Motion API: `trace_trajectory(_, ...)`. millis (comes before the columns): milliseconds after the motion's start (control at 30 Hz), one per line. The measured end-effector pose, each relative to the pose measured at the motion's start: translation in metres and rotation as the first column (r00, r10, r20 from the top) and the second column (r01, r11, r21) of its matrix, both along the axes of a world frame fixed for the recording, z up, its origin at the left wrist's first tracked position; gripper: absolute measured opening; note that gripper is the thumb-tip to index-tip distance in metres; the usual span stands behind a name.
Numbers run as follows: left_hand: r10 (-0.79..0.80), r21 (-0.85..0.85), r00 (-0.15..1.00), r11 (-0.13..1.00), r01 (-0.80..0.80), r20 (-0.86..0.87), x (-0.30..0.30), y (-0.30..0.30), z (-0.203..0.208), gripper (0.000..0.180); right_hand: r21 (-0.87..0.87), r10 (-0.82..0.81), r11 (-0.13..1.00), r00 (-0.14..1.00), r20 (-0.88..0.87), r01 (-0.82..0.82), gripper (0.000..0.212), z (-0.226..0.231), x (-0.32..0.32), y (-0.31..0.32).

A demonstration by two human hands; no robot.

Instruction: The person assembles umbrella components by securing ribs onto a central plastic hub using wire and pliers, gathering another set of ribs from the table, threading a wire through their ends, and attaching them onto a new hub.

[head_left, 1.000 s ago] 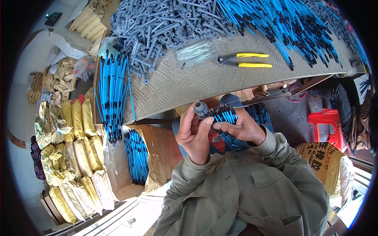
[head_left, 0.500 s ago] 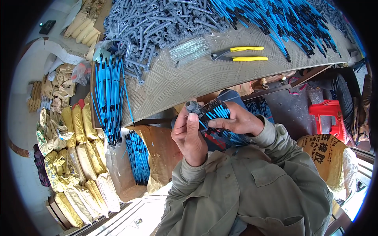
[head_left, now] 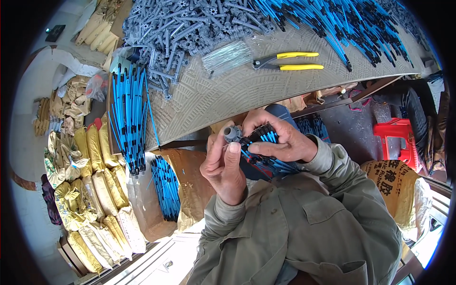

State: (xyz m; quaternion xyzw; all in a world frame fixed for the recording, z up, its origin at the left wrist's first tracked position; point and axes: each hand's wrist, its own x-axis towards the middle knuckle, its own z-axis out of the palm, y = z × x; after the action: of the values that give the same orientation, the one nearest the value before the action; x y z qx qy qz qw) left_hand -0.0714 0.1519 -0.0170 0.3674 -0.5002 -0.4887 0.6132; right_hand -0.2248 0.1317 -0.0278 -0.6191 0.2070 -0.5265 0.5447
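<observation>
Close to my chest, my left hand (head_left: 224, 166) is closed on a grey plastic fitting (head_left: 232, 133), pinched between thumb and fingers with its round open end facing up. My right hand (head_left: 285, 142) wraps round a bundle of thin blue rods with black ends (head_left: 266, 135). The bundle's black tips reach right up beside the fitting, and I cannot make out whether they are joined. Fingers of my right hand stretch behind the bundle toward the fitting. A thin wire-like strand seems to show near my left thumb, too fine to be sure of.
On the patterned table (head_left: 190, 99) lie a heap of grey plastic fittings (head_left: 185, 28), a pack of thin wires (head_left: 228, 58), yellow-handled cutters (head_left: 289, 61) and blue rods (head_left: 332, 31). More rods (head_left: 128, 114) overhang its left edge. A red stool (head_left: 396, 140) stands right; sacks (head_left: 95, 190) lie left.
My right hand's fingers have stretched leftward behind the bundle to the fitting. The fitting has tilted, so its open end shows more. My left hand has shifted slightly left.
</observation>
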Motion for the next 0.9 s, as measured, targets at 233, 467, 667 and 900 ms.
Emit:
trace_trajectory(233,-0.064,0.041,0.997,0.997,0.066,-0.05,0.003,-0.003,-0.002,0.038,-0.015,-0.16,0.987,0.958,-0.236,0.161,0.026,-0.009,-0.002,0.006)
trace_trajectory(467,-0.241,0.123,0.956,0.957,0.262,-0.165,0.018,-0.009,-0.005,0.045,-0.033,-0.071,0.997,0.968,-0.241,0.065,0.033,-0.006,-0.008,0.001)
trace_trajectory(667,-0.245,0.131,0.946,0.952,0.276,-0.213,0.02,-0.008,-0.005,0.048,0.136,-0.017,0.991,1.0,0.02,0.014,0.026,-0.014,0.001,0.005)
trace_trajectory(900,-0.311,0.03,0.935,0.947,0.32,-0.171,0.021,-0.009,-0.002,0.037,0.046,0.161,0.986,0.986,0.043,-0.163,0.027,-0.006,-0.004,-0.003)
